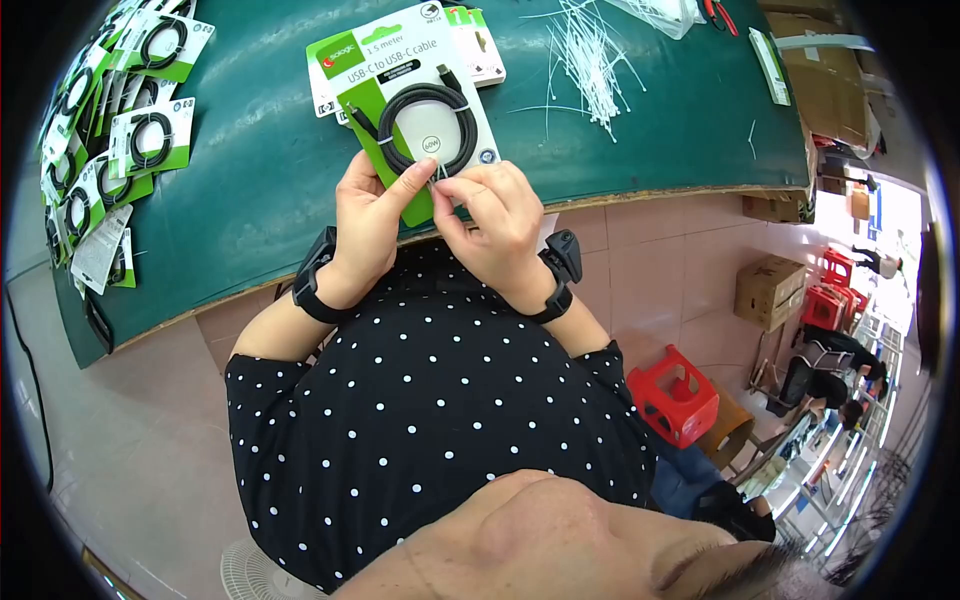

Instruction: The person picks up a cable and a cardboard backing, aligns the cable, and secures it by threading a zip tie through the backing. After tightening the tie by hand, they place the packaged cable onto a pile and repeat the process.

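A green-and-white cardboard backing card (415,122) is tilted up over the table's near edge, with a coiled black USB cable (468,128) lying against its front. My left hand (368,222) grips the card by its lower left edge, thumb pressed on the front at the bottom of the coil. At that same spot my right hand (497,222) pinches the thin pale end of a cable tie (442,173) between thumb and forefinger. The fingers partly hide where the tie passes around the cable.
Several carded black cables (150,140) are heaped on the left of the green table (250,150). Behind the held card lie more cards (482,50). A loose bunch of white cable ties (592,65) and red-handled pliers (718,15) are farther right. A red stool (680,405) stands on the floor.
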A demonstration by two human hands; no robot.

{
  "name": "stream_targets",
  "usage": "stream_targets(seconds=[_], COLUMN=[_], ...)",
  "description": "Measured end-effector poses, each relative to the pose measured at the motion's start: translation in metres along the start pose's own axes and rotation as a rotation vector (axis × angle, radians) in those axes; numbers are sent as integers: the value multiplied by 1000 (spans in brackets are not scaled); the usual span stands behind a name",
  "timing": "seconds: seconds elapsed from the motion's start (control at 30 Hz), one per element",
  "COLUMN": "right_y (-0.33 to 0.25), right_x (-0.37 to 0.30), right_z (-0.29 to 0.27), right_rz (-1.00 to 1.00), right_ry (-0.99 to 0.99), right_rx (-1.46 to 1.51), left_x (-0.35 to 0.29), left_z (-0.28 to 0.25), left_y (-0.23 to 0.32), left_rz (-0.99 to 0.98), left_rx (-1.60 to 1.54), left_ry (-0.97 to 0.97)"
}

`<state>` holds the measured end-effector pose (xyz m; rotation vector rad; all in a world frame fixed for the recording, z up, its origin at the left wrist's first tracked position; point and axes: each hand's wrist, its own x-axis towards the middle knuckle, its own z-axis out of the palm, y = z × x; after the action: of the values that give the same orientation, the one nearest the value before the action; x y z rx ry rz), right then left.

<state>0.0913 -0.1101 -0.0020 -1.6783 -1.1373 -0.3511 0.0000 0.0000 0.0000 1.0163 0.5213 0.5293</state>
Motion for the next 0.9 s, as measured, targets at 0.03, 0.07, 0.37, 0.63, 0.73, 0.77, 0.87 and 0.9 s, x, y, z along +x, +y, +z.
stream_targets(seconds=[0.03, 0.07, 0.37, 0.63, 0.73, 0.77, 0.87, 0.9], right_y=[0, 1, 15, 14, 14, 14, 8, 7], right_x=[2, 4, 12, 13, 12, 13, 17, 17], right_z=[-1, -2, -24, -24, -26, -27, -31, -32], right_rz=[-56, -113, 11, 699, 733, 749, 794, 815], right_ry=[-18, -35, 33, -265, -287, -297, -319, -329], right_rx=[-16, -32, 50, 588, 608, 617, 611, 608], left_x=[0, 0, -5, -6, -4, -4, -4, -5], left_z=[-1, -1, -6, -7, -10, -11, -16, -18], left_y=[1, 1, 6, 13, 16, 16, 15, 15], left_rz=[-29, -59, -198, -419, -371, -346, -360, -365], left_rx=[1, 3, -47, -51, 3, 30, 10, 1], left_ry=[1, 3, -45, -118, -139, -151, -142, -138])
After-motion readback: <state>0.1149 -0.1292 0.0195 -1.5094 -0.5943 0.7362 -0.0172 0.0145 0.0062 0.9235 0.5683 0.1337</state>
